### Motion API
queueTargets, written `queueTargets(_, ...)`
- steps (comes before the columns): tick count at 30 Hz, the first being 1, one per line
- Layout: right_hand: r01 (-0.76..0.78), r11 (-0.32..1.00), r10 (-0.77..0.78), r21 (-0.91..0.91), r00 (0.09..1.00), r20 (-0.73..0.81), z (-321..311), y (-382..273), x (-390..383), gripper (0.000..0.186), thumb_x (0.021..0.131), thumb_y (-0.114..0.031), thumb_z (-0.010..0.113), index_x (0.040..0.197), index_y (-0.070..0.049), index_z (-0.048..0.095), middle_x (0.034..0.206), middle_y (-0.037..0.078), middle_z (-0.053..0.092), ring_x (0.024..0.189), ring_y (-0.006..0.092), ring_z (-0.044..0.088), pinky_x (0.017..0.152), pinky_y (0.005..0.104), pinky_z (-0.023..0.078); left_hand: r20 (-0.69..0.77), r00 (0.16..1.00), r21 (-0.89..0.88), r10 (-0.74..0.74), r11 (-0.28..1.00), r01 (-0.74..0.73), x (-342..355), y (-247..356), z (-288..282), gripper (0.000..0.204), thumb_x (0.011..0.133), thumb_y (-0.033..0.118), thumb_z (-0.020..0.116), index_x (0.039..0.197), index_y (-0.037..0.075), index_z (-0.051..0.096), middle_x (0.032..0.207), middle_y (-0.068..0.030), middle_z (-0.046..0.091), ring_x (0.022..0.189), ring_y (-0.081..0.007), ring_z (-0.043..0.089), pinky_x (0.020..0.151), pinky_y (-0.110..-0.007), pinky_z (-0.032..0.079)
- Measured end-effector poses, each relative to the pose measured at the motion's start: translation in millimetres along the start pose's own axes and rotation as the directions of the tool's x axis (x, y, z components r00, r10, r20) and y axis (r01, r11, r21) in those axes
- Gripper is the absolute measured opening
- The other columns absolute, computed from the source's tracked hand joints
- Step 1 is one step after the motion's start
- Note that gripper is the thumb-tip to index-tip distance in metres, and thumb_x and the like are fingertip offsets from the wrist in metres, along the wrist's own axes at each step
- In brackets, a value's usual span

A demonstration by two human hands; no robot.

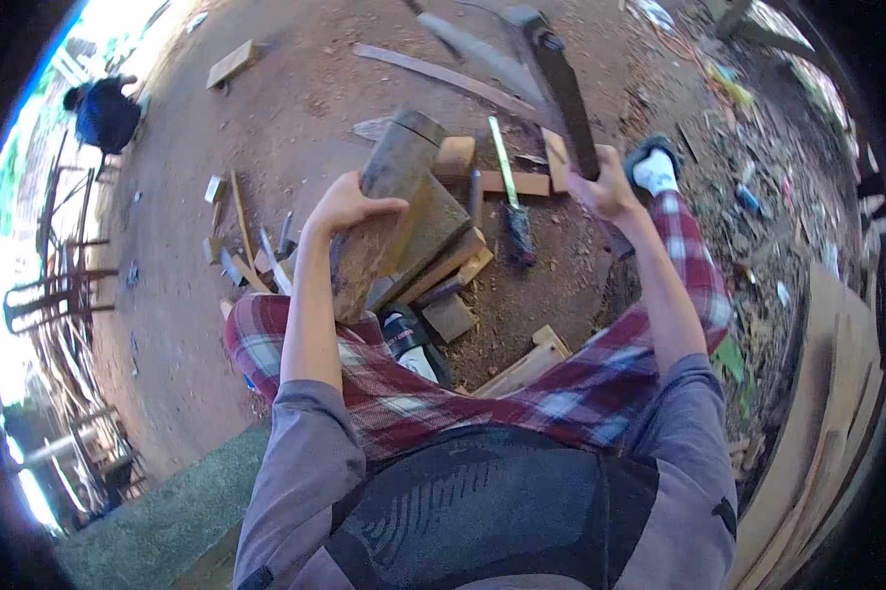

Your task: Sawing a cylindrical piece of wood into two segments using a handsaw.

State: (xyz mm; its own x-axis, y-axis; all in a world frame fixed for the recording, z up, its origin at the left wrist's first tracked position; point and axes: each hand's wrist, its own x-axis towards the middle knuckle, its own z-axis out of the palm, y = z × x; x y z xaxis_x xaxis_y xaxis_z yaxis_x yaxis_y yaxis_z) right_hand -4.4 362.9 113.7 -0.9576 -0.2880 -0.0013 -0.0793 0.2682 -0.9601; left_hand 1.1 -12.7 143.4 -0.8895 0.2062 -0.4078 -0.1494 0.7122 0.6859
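My left hand (349, 208) is closed round a thick, rounded piece of wood (403, 141), its thumb lying across the front. The piece leans over a squared wooden block (428, 231) between my knees. In my right hand (603, 189) is a long tool with a dark wooden handle (568, 103), raised at the right and apart from the wood. A head with a bolt sits at the tool's far end; blur hides its exact shape. A yellow-green strip (502, 147) lies on the ground between my hands, its near end meeting a dark object (519, 236).
Offcuts (450, 318) and a brick-like block (514, 184) lie about my feet. More tools and scraps (241, 221) are at the left. Long boards (811, 393) stand at the right; a green-grey bench or slab (182, 511) is lower left. Another person (107, 113) is far left.
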Motion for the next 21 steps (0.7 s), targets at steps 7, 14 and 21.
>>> queueTargets(7,0.329,0.793,-0.372,-0.513,0.928,0.019,5.0,94.5,102.2,0.023,0.074,-0.018,0.068,0.087,0.001,0.064,0.057,0.019,0.051,0.05,0.0205,0.057,0.051,0.0348,0.043,-0.319,0.894,-0.528,-0.315,0.842,0.109,-19.7,-63.5,-39.3,0.056,0.067,0.031,0.085,0.106,-0.002,0.063,0.092,-0.0084,0.068,0.08,-0.0159,0.065,0.074,-0.032,0.052)
queueTargets(14,0.353,0.506,-0.221,-0.787,0.935,0.277,-32.5,188.1,120.6,0.032,0.064,-0.022,0.075,0.088,-0.006,0.062,0.07,0.016,0.065,0.066,0.0367,0.065,0.06,0.047,0.052,-0.342,0.842,-0.779,-0.418,0.627,-0.005,-60.3,-64.7,-43.5,0.061,0.066,0.025,0.085,0.115,0.0,0.058,0.101,-0.0081,0.066,0.087,-0.0159,0.064,0.08,-0.031,0.051)
queueTargets(21,0.173,0.334,0.048,-0.926,0.979,0.2,-53.9,235.2,113.4,0.028,0.066,-0.012,0.064,0.092,-0.005,0.058,0.108,0.02,0.061,0.112,0.034,0.054,0.096,0.0453,0.041,-0.389,0.855,-0.788,-0.345,0.605,-0.115,-81.5,-52.7,-26.9,0.078,0.061,0.022,0.087,0.127,-0.001,0.052,0.115,-0.0082,0.062,0.105,-0.017,0.059,0.095,-0.031,0.044)
